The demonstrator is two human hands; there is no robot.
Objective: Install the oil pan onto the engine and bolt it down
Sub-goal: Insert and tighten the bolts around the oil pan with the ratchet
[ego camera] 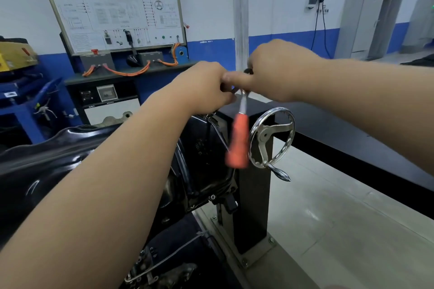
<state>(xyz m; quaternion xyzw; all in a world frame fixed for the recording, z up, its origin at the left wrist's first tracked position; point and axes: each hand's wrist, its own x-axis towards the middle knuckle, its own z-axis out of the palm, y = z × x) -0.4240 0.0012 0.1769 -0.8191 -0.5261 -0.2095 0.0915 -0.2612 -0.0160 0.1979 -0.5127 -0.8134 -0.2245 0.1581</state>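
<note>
Ratchet (238,141) is gripped at its head by left hand (204,87) and right hand (279,70) over oil pan (204,148). Held only there, its dangling handle could be dropped.

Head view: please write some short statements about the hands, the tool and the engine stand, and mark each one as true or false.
1. The left hand and the right hand both hold the upper end of the orange-handled wrench. True.
2. The wrench handle points up. False: it hangs down below the hands.
3. A chrome handwheel is to the right of the orange handle. True.
4. The oil pan is white. False: it is glossy black.
5. The cables on the training bench behind are blue. False: they are orange.
</note>
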